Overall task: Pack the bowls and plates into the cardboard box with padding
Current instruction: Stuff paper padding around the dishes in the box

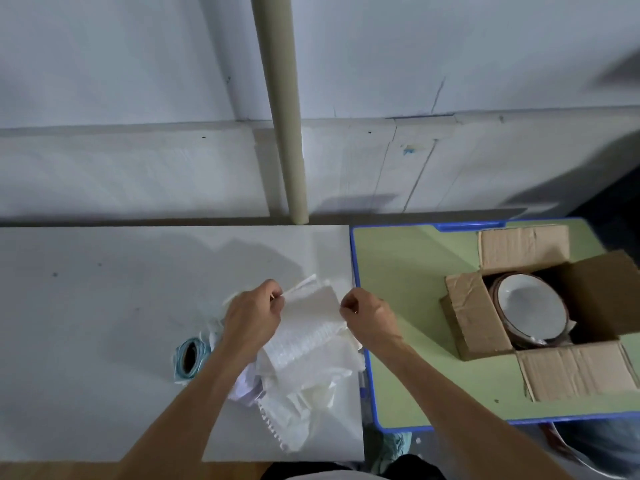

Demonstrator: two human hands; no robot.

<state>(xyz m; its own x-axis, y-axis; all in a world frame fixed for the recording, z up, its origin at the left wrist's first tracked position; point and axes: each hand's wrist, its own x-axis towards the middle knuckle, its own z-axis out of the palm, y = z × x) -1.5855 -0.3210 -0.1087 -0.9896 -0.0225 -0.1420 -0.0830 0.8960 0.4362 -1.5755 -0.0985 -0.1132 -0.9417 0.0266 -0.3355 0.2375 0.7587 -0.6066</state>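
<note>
White padding sheet (311, 306) pinched between left hand (254, 311), right hand (369, 315).

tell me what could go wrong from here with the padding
1. The white brown-rimmed bowl lies tilted and uncovered in the open brown cardboard box; another dish set straight on it might chip it.
2. The left hand and right hand pinch only the edges of the white ribbed padding sheet; lifting it may drag the loose white padding pile off the grey table.
</note>
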